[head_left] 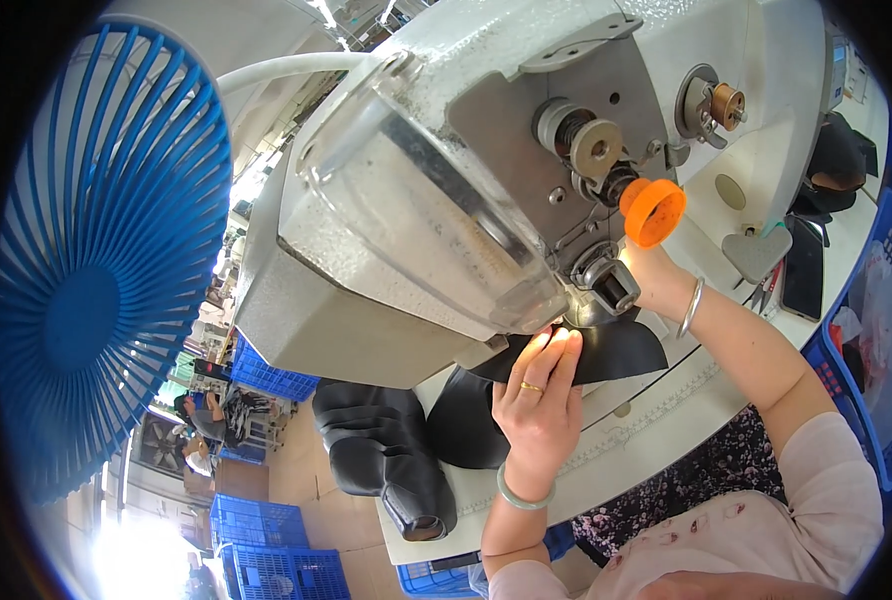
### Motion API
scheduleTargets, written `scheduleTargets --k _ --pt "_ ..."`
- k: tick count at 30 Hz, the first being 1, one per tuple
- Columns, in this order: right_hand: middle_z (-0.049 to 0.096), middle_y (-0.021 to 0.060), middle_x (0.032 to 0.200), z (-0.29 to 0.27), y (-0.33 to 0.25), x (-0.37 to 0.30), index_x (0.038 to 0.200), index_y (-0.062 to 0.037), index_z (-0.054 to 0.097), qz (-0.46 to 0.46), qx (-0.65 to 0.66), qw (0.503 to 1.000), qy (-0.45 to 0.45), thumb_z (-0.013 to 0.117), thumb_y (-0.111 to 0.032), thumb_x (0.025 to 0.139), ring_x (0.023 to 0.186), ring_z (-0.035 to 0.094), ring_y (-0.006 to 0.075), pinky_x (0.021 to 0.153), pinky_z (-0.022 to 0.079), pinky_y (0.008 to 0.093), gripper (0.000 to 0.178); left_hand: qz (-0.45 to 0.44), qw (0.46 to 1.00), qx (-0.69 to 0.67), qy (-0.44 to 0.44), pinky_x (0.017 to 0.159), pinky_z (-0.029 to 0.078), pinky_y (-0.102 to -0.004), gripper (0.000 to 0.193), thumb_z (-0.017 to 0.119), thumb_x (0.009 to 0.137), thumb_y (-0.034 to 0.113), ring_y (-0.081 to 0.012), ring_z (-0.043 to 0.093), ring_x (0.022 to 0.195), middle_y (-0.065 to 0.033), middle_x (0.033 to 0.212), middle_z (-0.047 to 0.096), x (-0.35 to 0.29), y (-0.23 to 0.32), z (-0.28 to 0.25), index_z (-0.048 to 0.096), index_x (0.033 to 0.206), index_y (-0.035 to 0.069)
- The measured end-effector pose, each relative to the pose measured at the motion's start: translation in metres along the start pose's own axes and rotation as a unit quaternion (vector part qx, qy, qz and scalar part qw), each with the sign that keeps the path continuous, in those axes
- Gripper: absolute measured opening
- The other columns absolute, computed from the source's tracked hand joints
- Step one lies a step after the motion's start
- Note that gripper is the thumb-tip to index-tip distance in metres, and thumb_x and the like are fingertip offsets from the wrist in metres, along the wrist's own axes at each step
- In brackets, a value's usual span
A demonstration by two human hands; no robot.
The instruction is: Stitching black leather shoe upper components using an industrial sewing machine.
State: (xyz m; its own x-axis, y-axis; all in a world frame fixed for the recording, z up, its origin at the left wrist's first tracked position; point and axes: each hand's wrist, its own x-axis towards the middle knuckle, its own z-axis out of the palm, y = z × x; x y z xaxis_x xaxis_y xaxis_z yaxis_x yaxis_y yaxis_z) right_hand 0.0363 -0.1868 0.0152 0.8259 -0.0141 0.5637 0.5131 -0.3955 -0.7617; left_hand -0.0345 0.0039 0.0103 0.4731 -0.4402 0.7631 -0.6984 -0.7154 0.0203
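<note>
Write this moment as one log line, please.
left hand: on black piece | right hand: partly hidden behind sewing machine | other black pieces: farther left

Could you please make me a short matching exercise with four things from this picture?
Things
1. Fan
2. Round machine knob
3. Piece at the left hand's fingertips
4. Left hand

Descriptions
A. Black
B. Wears a gold-coloured ring
C. Orange
D. Blue

Pairs: 1-D, 2-C, 3-A, 4-B
</note>
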Motion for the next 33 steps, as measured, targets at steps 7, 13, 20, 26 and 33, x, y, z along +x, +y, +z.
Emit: scheduleTargets --k 7,13,20,26,33 --pt "0.06 0.0222 0.069 0.0 0.003 0.001 0.076 0.0034 0.054 -0.016 -0.028 0.999 0.007 0.058 -0.008 0.075 0.07 0.058 0.0423 0.062 0.043 0.0478 0.012 -0.005 1.0 -0.022 -0.001 0.07 0.046 -0.0301 0.045 0.06 0.06 -0.004 -0.0234 0.065 0.1 -0.0036 0.1 0.065 0.001 -0.003 0.001 0.072 0.102 0.008" --pt "0.061 0.0213 0.07 0.0 0.005 0.001 0.077 0.0027 0.054 -0.01 -0.01 1.0 -0.007 0.057 -0.008 0.076 0.07 0.058 0.0414 0.062 0.044 0.0471 0.011 0.017 0.999 -0.031 0.012 0.063 0.042 -0.0294 0.048 0.063 0.058 -0.004 -0.0192 0.064 0.099 -0.0009 0.103 0.065 0.002 -0.013 0.006 0.071 0.103 0.009" --pt "0.061 0.0216 0.071 -0.005 -0.003 -0.004 0.078 0.0027 0.055 -0.013 -0.03 0.999 0.013 0.057 -0.008 0.078 0.07 0.059 0.041 0.063 0.045 0.0468 0.011 0.03 0.996 -0.083 0.009 0.068 0.045 -0.0315 0.049 0.065 0.057 -0.006 -0.0209 0.064 0.1 -0.0011 0.102 0.064 0.003 -0.024 0.005 0.07 0.104 0.009" --pt "0.06 0.0238 0.071 0.002 0.004 -0.003 0.083 0.0049 0.053 -0.002 -0.023 1.0 0.014 0.059 -0.013 0.084 0.069 0.059 0.0424 0.062 0.045 0.046 0.019 0.038 0.995 -0.091 -0.02 0.073 0.045 -0.0317 0.051 0.064 0.059 -0.008 -0.0214 0.064 0.097 -0.0022 0.105 0.064 0.003 -0.036 0.004 0.069 0.107 0.009" --pt "0.059 0.0231 0.07 0.009 0.036 -0.01 0.089 0.0048 0.051 0.072 0.098 0.992 0.041 0.061 -0.023 0.089 0.066 0.058 0.0411 0.062 0.046 0.0425 0.029 0.028 0.987 -0.156 -0.035 0.076 0.05 -0.032 0.046 0.06 0.061 -0.012 -0.0248 0.065 0.087 -0.007 0.099 0.067 0.013 -0.04 0.003 0.07 0.103 0.006"
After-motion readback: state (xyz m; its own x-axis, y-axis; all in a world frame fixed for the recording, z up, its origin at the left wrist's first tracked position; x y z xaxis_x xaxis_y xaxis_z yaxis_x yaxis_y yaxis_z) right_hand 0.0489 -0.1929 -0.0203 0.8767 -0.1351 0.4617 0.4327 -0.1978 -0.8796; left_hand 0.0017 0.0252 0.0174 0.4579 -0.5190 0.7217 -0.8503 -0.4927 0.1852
